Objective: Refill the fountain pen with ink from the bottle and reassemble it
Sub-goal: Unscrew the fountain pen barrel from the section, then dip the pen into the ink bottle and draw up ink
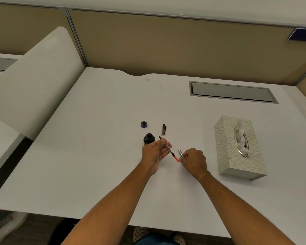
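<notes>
My left hand [155,152] pinches the pen's front section [168,148], nib pointing up and away, its clear converter ending in a red knob [176,158] toward my right hand. My right hand [194,160] grips the silver pen barrel [180,153], whose open end pokes out just right of the red knob. The open ink bottle [149,138] stands on the white desk right behind my left hand. Its dark lid [144,124] lies a little farther back. The dark pen cap [163,129] lies to the right of the lid.
A patterned tissue box [237,149] sits on the desk to the right of my hands. A grey cable hatch [231,91] is set into the desk at the back right. Tan partition panels stand behind, and a white divider [34,85] rises at the left.
</notes>
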Tool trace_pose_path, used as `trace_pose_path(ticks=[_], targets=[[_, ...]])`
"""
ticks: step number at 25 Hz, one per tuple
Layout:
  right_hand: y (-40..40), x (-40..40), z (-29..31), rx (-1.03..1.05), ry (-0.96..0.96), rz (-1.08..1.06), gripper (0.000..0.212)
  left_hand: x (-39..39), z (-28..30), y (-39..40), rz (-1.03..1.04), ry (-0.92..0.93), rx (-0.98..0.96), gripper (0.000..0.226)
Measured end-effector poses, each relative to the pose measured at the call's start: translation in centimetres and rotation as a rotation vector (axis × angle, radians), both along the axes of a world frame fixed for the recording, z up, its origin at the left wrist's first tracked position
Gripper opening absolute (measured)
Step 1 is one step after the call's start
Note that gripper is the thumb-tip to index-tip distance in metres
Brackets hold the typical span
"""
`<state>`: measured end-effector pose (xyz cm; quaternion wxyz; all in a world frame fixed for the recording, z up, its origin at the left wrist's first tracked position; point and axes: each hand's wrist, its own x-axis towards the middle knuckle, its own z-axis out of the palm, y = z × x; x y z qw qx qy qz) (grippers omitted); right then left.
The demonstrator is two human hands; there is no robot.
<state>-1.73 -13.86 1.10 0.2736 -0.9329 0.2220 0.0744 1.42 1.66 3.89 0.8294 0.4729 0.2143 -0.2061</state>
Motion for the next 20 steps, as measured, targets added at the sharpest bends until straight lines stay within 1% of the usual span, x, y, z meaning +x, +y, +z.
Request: trace_pose_path(ticks=[2, 4, 6, 8, 10, 12, 16, 20], targets=[[0.0, -0.2, 0.1, -0.007, -0.016, 0.021, 0.023, -0.2, 0.0, 0.0, -0.004, 0.007, -0.009, 0.013], [0.2, -0.5, 0.6, 0.017, -0.094, 0.036, 0.028, -0.4, 0.2, 0.1, -0.007, 0.013, -0.018, 0.013], [0.6, -0.8, 1.2, 0.154, -0.242, 0.062, 0.033, -0.4, 0.3, 0.2, 0.000, 0.016, -0.031, 0.014], [1.1, -1.2, 1.9, 0.319, -0.380, 0.163, 0.035, -0.5, 0.6, 0.4, 0.015, 0.020, -0.052, 0.015], [1.5, -1.7, 2.4, 0.396, -0.477, 0.253, 0.034, -0.4, 0.8, 0.6, 0.026, 0.031, -0.071, 0.015], [1.9, -1.8, 2.6, 0.428, -0.555, 0.294, 0.030, -0.5, 1.0, 0.8, 0.031, 0.041, -0.089, 0.016], [2.9, -1.5, 3.1, 0.513, -0.646, 0.286, 0.028, -0.4, 1.4, 1.2, 0.048, 0.054, -0.140, 0.022], [4.0, -1.0, 4.2, 0.600, -0.664, 0.194, 0.023, -0.1, 2.1, 1.6, 0.044, 0.051, -0.197, 0.022]])
